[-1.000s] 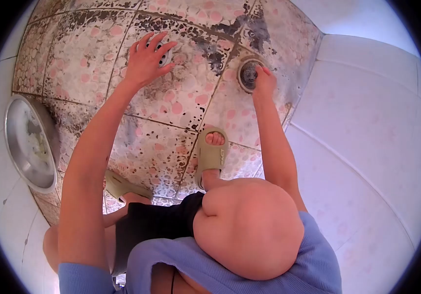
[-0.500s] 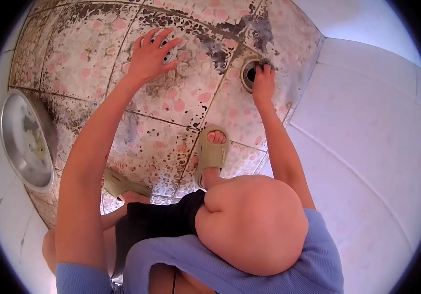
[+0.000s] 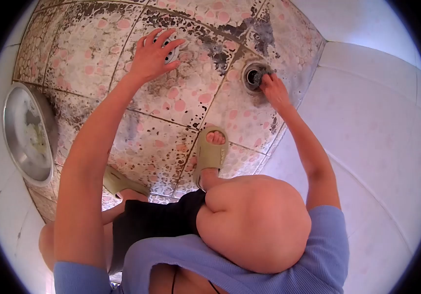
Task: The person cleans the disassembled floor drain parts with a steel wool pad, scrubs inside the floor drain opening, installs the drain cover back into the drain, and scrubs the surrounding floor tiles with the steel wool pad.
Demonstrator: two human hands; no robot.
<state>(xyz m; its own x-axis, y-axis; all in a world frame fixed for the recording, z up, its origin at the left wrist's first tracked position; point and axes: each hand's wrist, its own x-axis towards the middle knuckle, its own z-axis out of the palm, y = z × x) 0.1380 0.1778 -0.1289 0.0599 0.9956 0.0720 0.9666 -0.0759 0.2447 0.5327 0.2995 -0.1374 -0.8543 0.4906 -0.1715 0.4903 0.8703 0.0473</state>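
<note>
My left hand [image 3: 152, 59] is on the tiled floor with its fingers spread over a round, pale drain cover [image 3: 168, 57] with dark holes. Fingers and palm hide most of that cover. At the open floor drain [image 3: 248, 78], my right hand [image 3: 275, 90] pinches a dark grey, fuzzy wad [image 3: 262, 73], perhaps a scouring pad or a matted clump. The wad sits on the drain's right rim and partly overlaps the dark hole.
A metal basin [image 3: 48, 125] with pale and dark scraps inside stands tilted at the left wall. My feet, in green slides [image 3: 212, 156], are on the stained tiles [image 3: 181, 93]. A white wall [image 3: 362, 127] rises on the right.
My right hand has shifted right and slightly down, out from over the drain, so the grey wad in its fingers now shows. My left hand stays at the drain cover.
</note>
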